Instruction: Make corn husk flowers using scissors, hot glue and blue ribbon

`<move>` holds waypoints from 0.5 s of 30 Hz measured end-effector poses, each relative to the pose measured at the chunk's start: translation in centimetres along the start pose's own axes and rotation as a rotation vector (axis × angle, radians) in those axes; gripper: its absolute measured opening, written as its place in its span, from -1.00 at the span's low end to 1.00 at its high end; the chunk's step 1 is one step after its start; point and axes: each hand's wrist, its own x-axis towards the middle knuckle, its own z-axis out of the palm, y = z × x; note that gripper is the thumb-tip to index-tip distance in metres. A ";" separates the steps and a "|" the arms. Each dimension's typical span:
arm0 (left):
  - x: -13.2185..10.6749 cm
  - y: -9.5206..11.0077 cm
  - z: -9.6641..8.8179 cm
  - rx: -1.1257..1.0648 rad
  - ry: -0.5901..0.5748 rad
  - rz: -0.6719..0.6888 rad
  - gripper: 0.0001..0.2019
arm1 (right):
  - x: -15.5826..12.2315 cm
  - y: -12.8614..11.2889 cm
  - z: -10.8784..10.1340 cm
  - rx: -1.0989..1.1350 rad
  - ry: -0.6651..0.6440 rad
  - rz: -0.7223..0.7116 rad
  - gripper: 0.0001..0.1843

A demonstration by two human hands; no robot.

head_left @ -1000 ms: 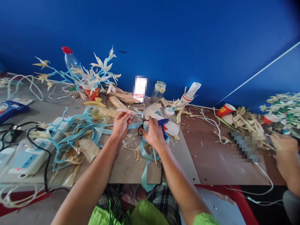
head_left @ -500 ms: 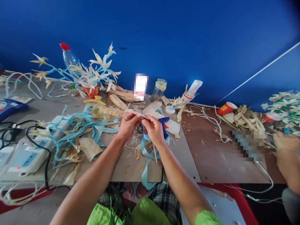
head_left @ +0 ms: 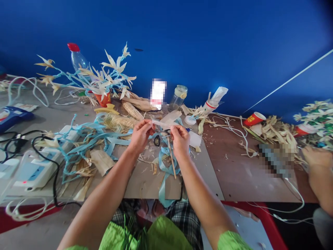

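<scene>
My left hand (head_left: 142,136) is closed, thumb and fingertips pinching a pale strip of corn husk (head_left: 160,123). The strip stretches across to my right hand (head_left: 180,139), whose fingertips pinch its other end. Below the hands, a light blue ribbon (head_left: 161,185) trails to the table edge, and a thin wooden stick (head_left: 172,160) lies by it. A small black coil (head_left: 156,140) sits between my wrists. Wider pale husk pieces (head_left: 172,116) lie just behind, and a blue tool is mostly hidden by my right hand.
Blue wrapped stems (head_left: 85,135) and a white power strip (head_left: 39,170) spread on the left. Behind stand husk flowers in a red cup (head_left: 102,99), dried corn cobs (head_left: 131,111) and a glass jar (head_left: 179,97). At far right, another person's hand (head_left: 318,158) is near a blurred device (head_left: 275,161).
My hands have moved apart from fingertip contact, with the husk strip now stretched between them. The view has shifted slightly.
</scene>
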 end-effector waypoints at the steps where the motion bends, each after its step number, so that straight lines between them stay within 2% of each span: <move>1: 0.2 0.0 -0.2 0.006 0.030 0.008 -0.85 | 0.2 0.1 -0.1 -0.001 0.016 -0.001 -0.78; 8: 1.7 0.3 -1.8 0.200 0.352 0.200 -0.84 | 1.2 0.9 -0.6 0.065 0.063 0.023 -0.79; 15: 2.5 0.5 -2.6 0.303 0.499 0.392 -0.80 | 1.2 1.1 -0.1 0.219 0.011 0.050 -0.71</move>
